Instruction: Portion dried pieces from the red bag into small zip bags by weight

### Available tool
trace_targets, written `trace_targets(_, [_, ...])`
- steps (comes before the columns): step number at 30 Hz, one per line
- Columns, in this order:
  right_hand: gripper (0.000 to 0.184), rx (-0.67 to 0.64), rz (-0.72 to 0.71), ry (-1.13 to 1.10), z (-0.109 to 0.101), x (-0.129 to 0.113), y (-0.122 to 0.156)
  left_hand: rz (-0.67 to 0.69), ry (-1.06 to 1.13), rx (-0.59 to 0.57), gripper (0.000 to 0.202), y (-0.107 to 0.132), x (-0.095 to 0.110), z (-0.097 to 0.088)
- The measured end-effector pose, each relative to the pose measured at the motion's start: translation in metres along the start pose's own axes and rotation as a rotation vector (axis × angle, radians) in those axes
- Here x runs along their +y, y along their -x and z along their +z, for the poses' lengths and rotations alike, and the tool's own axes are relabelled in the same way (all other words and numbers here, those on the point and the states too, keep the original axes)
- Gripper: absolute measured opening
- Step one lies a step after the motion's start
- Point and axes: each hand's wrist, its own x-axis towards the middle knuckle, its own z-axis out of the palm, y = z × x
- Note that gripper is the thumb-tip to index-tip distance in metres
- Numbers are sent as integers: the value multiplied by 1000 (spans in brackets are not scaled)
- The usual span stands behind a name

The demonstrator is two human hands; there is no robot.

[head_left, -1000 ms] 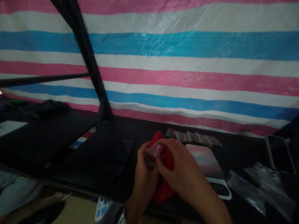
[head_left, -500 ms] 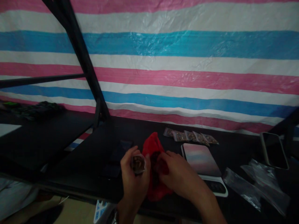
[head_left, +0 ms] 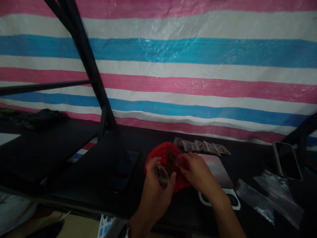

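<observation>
My left hand [head_left: 155, 186] pinches a small clear plastic pouch [head_left: 161, 174] just in front of an open red plastic bag [head_left: 158, 154] holding dark bits. My right hand [head_left: 196, 172] has its fingers curled at the bag's right edge, touching it; whether they grip anything is hidden. Both hands hover over the front middle of the black table [head_left: 99, 172].
A small digital scale [head_left: 218, 172] lies right of the bag, with a row of filled small pouches [head_left: 201, 146] behind it. A dark phone [head_left: 125, 168] lies to the left, another phone [head_left: 287, 160] and empty clear bags [head_left: 269, 195] at right. A black frame post [head_left: 84, 62] rises at left.
The red bag has been spread open and now lies lower and wider. My left hand moved right with the pouch, back towards the bag. My right hand shifted to the bag's right rim.
</observation>
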Motion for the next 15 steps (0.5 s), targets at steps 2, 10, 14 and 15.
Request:
trace_targets(2, [29, 53, -49, -133, -4, -4, 4, 56, 17, -18, 55, 2, -2, -2])
trace_targets(10, [10, -178, -106, -580, -30, -42, 26, 114, 60, 45, 63, 4, -15, 7])
trace_targets(14, [12, -29, -34, -559, -24, -39, 20, 151, 57, 27, 62, 5, -5, 3])
trace_targets(15, [13, 23, -24, -553, -23, -36, 18, 129, 111, 18, 61, 5, -1, 1])
